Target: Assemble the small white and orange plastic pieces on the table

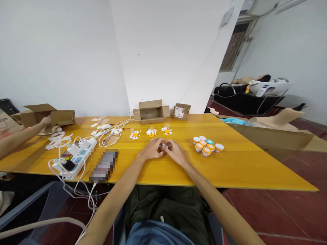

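Note:
My left hand (152,150) and my right hand (176,153) meet over the yellow table near its front edge. Fingers of both curl round a small clear container (165,146), largely covered by them, so its details cannot be made out. Just beyond the hands lie three small groups of white and orange pieces (151,133), each with a clear cup (167,127). To the right of my right hand stands a cluster of small clear jars (206,151) with white, orange and teal lids.
An open cardboard box (151,114) and a smaller box (181,112) stand against the wall. Left are a power strip (83,158) with tangled white cables and a blurred phone (104,166). Another person's hand (46,120) reaches into a carton (62,117) at far left.

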A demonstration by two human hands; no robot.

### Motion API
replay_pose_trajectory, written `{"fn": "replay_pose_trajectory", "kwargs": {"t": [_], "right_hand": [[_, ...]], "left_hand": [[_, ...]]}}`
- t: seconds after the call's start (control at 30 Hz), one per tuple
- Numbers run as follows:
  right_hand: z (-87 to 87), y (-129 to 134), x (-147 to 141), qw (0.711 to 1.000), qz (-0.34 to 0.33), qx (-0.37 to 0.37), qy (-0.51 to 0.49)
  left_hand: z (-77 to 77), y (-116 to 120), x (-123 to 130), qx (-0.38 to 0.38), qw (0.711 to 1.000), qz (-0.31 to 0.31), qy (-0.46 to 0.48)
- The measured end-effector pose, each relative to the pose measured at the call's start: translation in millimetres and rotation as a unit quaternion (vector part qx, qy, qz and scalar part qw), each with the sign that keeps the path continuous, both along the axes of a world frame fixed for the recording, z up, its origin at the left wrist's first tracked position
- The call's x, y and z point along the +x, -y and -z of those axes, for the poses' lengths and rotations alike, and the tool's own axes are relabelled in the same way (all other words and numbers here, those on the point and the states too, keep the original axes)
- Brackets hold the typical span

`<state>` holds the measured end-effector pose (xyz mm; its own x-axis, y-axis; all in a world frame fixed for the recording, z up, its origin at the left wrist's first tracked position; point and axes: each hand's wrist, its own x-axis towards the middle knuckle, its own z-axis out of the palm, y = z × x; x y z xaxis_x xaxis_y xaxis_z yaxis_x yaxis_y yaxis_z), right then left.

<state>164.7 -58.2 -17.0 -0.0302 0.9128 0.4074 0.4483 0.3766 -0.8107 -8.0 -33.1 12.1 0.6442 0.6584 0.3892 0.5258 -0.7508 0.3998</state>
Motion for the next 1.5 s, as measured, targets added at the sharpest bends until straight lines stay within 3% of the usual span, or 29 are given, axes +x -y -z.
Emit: {"fn": "replay_pose_trajectory", "kwargs": {"t": [0.27,0.93,1.1,1.33,1.5], "right_hand": [[-2.6,-1,0,0.998,-0.019,-0.008,-0.057],[-1.5,-7,6,0.994,0.059,0.011,-0.086],[3.2,-7,6,0.994,0.102,0.029,-0.017],[9.6,-9,8,0.974,0.123,0.05,0.184],[6.1,-7,8,0.97,0.114,0.037,0.213]], "left_hand": [[-1.2,1,1,-0.001,1.0,0.002,-0.006],[-2.8,2,1,-0.014,1.0,0.003,-0.008],[-1.1,0,1,-0.026,1.0,-0.006,-0.013],[-4.6,4,1,-0.021,1.0,0.006,-0.003],[-8.9,7,2,-0.022,1.0,0.01,-0.009]]}}
